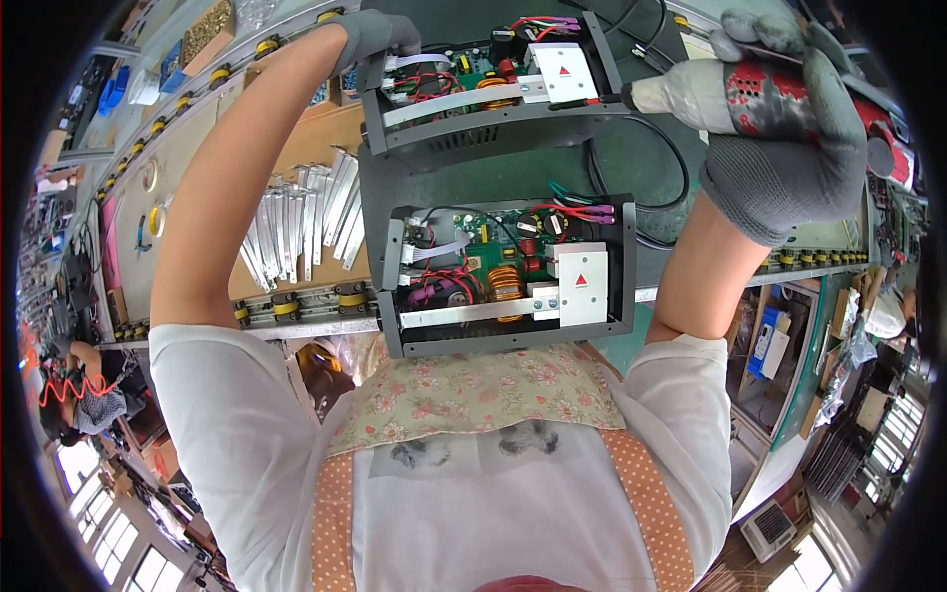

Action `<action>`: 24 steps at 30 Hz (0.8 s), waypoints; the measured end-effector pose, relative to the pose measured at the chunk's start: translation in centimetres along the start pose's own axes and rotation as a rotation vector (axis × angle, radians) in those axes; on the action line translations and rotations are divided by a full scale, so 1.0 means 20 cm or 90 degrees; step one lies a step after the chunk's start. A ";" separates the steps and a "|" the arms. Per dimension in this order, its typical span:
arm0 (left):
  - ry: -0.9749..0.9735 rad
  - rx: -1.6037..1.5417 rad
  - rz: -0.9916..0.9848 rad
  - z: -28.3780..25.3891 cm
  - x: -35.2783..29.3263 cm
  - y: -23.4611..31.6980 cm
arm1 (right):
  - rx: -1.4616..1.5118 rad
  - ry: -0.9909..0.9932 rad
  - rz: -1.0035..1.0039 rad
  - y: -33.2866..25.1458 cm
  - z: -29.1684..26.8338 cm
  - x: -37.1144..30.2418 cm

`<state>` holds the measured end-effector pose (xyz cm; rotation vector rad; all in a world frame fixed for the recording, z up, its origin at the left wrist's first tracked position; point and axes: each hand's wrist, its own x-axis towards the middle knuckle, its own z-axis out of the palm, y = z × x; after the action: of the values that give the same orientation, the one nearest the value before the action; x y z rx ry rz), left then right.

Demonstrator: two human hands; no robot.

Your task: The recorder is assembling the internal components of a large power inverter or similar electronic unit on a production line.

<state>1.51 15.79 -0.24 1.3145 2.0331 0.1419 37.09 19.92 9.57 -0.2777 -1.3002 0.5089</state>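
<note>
Two dark grey open metal casings with circuit boards, wires and copper coils lie before me, one behind the other. My left hand [378, 36], in a grey glove, is closed at the back left corner of the far casing [473, 138]; some fingertips are hidden. My right hand [799, 148], also gloved, wraps round a red power screwdriver [764, 99] with a pale, taped-looking front. Its dark tip points left and meets the far casing's right side, near a white plate [564, 74] with a red triangle. The near casing [513, 340], close to my apron, is untouched.
Several flat metal strips [306, 217] lie on cardboard at the left. Roller tracks [286, 306] with yellow-black wheels run along the bench. Black cables [681, 187] loop right of the casings. Tape rolls [158, 219] sit far left. A bin of small parts [205, 35] stands at the back left.
</note>
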 end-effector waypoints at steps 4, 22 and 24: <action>0.021 -0.181 -0.157 0.04 -0.04 0.02 | 0.258 -0.007 0.261 -0.10 0.01 0.01; -0.063 0.031 -0.048 -0.01 0.01 0.02 | 0.243 -0.048 0.181 -0.15 -0.04 -0.03; -0.060 0.086 -0.054 -0.01 0.03 0.02 | 0.248 -0.017 0.222 -0.14 -0.04 -0.03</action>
<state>1.58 16.51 -0.11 1.2893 2.0436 -0.0952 38.38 17.37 10.16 -0.1704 -1.1538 1.0502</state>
